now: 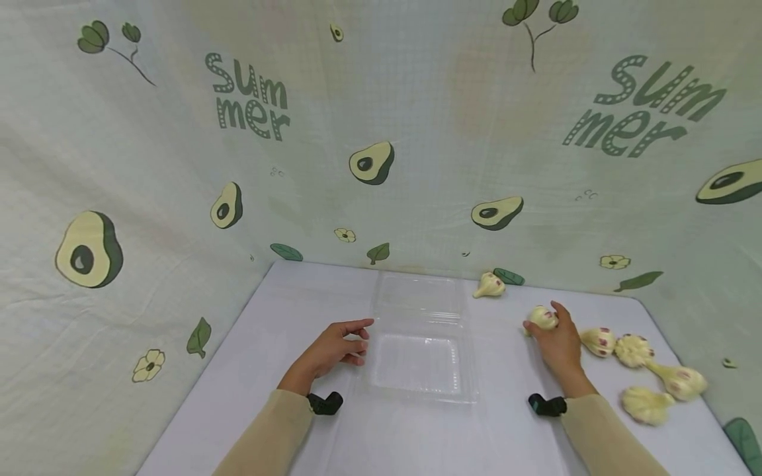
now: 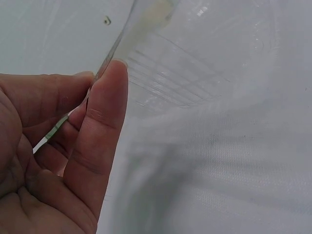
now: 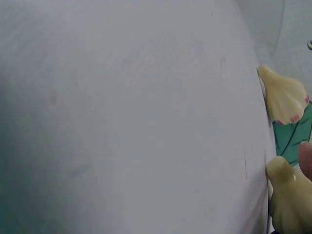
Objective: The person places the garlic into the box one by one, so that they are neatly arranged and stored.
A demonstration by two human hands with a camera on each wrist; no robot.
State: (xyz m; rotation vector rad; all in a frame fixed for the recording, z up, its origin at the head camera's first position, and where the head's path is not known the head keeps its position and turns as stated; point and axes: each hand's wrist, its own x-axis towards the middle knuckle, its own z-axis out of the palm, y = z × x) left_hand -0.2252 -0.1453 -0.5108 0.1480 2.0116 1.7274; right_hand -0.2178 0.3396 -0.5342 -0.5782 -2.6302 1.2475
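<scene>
A clear plastic clamshell box (image 1: pixel 417 395) lies with its lid (image 1: pixel 419 294) folded back on the white table. At the box's left side, my left hand (image 1: pixel 333 347) pinches its thin edge between thumb and finger, as the left wrist view shows close up. My right hand (image 1: pixel 558 340) holds a garlic bulb (image 1: pixel 542 318) with the thumb on one side and fingers on the other. In the right wrist view only a fingertip (image 3: pixel 305 158) shows, beside a garlic bulb (image 3: pixel 290 200) at the lower right corner. Part of the held bulb is hidden by the hand.
One garlic bulb (image 1: pixel 490 285) lies at the table's back edge, right of the lid. Several more, including a long-stemmed bulb (image 1: pixel 684 382) and a pale bulb (image 1: pixel 645 404), cluster at the right. A patterned cloth (image 1: pixel 417 99) hangs behind the table (image 1: pixel 286 297) and along its sides.
</scene>
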